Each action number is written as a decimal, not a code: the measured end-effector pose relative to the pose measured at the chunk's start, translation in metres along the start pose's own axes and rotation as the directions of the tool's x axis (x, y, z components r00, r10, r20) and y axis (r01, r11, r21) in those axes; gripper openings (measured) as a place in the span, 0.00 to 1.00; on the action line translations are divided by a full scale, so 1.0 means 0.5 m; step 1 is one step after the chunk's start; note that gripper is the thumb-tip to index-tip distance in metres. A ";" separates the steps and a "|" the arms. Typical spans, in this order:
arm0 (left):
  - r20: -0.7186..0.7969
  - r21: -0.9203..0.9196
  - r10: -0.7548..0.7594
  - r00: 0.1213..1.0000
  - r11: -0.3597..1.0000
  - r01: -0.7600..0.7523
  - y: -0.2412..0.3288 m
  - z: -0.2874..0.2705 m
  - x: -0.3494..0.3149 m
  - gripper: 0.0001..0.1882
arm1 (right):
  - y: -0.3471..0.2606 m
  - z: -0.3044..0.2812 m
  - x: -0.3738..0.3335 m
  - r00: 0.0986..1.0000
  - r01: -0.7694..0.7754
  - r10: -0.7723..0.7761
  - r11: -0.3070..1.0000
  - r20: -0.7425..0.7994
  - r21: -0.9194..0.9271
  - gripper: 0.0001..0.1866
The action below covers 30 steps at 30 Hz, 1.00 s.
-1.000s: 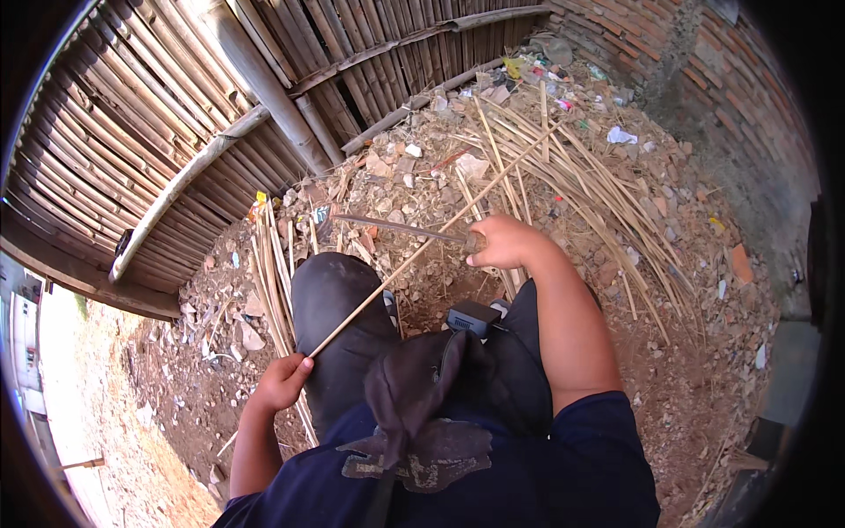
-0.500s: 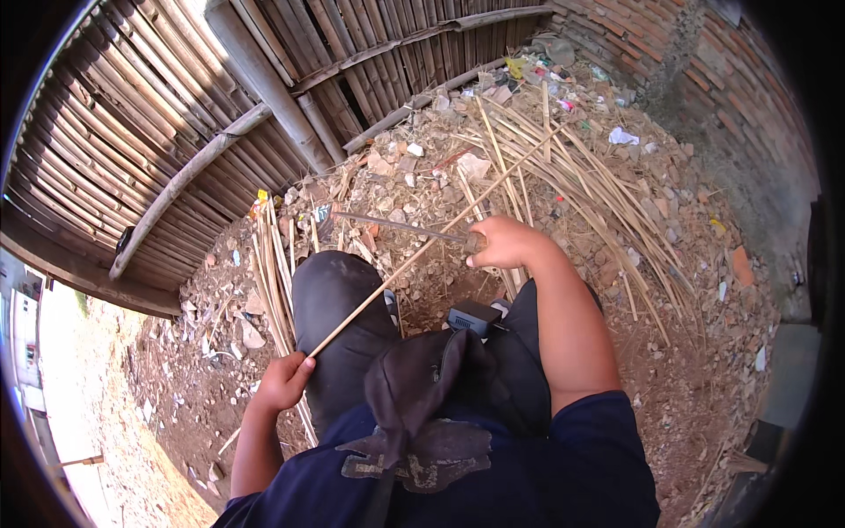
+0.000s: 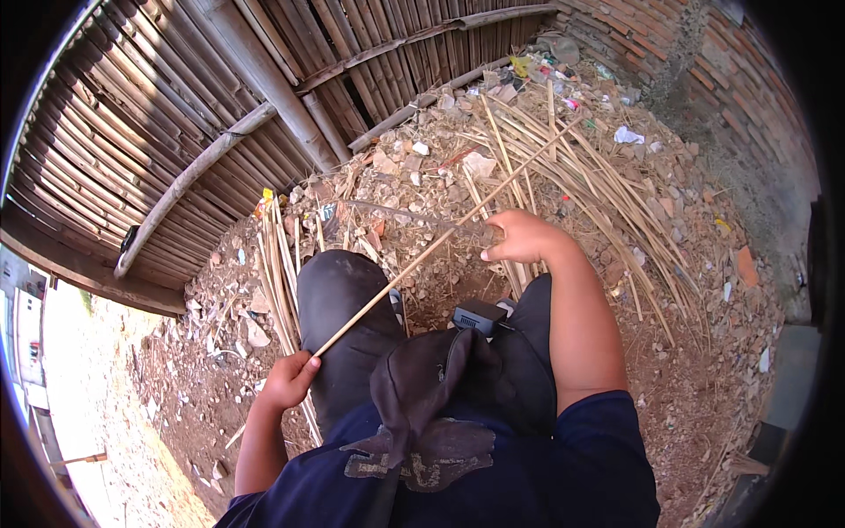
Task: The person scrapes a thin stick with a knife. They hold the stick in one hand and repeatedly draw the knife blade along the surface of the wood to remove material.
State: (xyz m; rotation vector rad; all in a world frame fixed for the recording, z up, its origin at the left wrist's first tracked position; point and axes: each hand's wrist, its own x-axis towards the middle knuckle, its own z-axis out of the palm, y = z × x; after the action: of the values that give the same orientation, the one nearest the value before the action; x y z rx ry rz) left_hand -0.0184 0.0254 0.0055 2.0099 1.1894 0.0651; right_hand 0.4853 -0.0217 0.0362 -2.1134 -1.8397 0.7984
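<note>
My left hand (image 3: 290, 380) is closed round the near end of a long, thin bamboo strip (image 3: 378, 299). The strip slants up across my left knee to the far right, over other strips. My right hand (image 3: 528, 238) is closed round the handle end of a long, dark knife (image 3: 396, 213), whose blade points left. Near the middle of the strip the blade crosses it; whether they touch is hard to tell. The blade looks slightly blurred, and most of the handle is hidden in my fingers.
A pile of bamboo strips (image 3: 616, 211) lies to the far right, and a smaller bundle (image 3: 280, 273) beside my left knee. Between my legs is a small dark box (image 3: 480, 317). Rubble litters the ground; a bamboo wall (image 3: 211, 97) and a brick wall (image 3: 739, 88) stand behind.
My right hand has shifted slightly to the right with the knife, and the blade now looks blurred. My left hand keeps its hold on the strip, almost unmoved.
</note>
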 end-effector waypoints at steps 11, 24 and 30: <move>0.003 -0.014 -0.023 1.000 1.000 0.023 0.005 0.001 0.005 0.26 | 0.002 -0.013 0.002 0.979 -0.203 0.205 0.973 -0.010 0.113 0.37; -0.032 0.032 0.017 0.999 0.999 -0.016 0.014 -0.001 0.006 0.25 | 0.067 -0.021 -0.004 0.951 -0.271 0.288 0.952 -0.113 0.145 0.42; -0.037 0.020 0.007 0.999 1.000 -0.006 0.021 -0.003 -0.002 0.26 | 0.050 -0.006 0.026 0.995 -0.053 0.050 0.998 0.084 0.035 0.44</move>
State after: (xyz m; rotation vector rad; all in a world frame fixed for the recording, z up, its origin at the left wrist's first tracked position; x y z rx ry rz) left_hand -0.0120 0.0228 0.0134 2.0386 1.2110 0.0944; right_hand 0.5088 -0.0134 0.0229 -2.1431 -1.8024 0.9390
